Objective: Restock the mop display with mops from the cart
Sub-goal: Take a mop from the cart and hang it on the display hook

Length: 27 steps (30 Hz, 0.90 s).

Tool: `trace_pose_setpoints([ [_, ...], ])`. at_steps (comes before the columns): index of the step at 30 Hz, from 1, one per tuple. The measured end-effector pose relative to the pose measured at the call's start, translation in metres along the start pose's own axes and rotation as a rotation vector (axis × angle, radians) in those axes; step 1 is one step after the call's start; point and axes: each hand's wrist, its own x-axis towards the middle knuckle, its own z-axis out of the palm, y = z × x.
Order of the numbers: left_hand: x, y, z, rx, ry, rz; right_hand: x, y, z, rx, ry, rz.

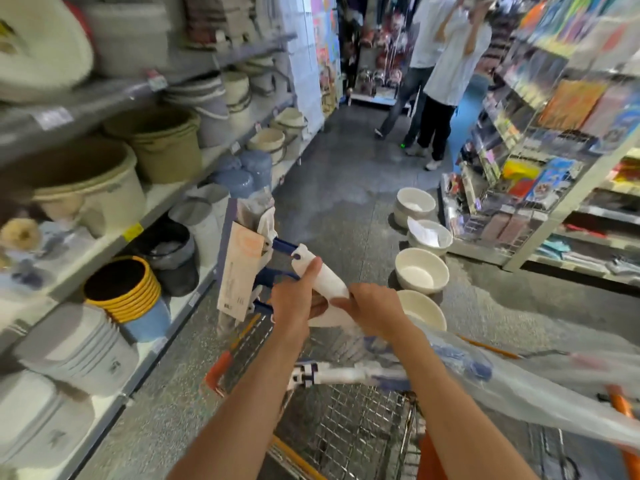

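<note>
Hands, left hand and right hand, hide the mop handle's middle.

Lighting and picture quality: bright, even indoor light.
Soft shadows beneath floor bowls at 3 o'clock; motion blur and wide-angle bending strongest on shelves at 9 o'clock.

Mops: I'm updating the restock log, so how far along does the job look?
Nothing shows as done; no mop display is recognisable in this view. In hand: the left hand and right hand both grip one white-and-blue mop above the wire cart. Left: at least one more mop in plastic wrap lies across the cart, and the held mop is not placed.
</note>
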Motion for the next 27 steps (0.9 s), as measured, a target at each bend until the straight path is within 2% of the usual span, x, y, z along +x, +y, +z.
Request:
trace_pose_setpoints([
  [6, -0.011, 0.056, -0.004, 0.023, 0.046, 0.121, 0.012, -0.016, -0.053, 0.056, 0.053, -0.063],
  [17, -0.002, 0.105, -0.037, -0.188, 0.102, 0.208, 0.052, -0.057, -0.103, 0.016, 0.112, -0.122],
  [22, 0.012, 0.121, -0.048, -0.211, 0.140, 0.209, 0.069, -0.076, -0.114, -0.020, 0.091, -0.165],
  [27, 0.026, 0.134, -0.061, -0.182, 0.217, 0.155, 0.086, -0.088, -0.121, 0.002, -0.008, -0.225],
])
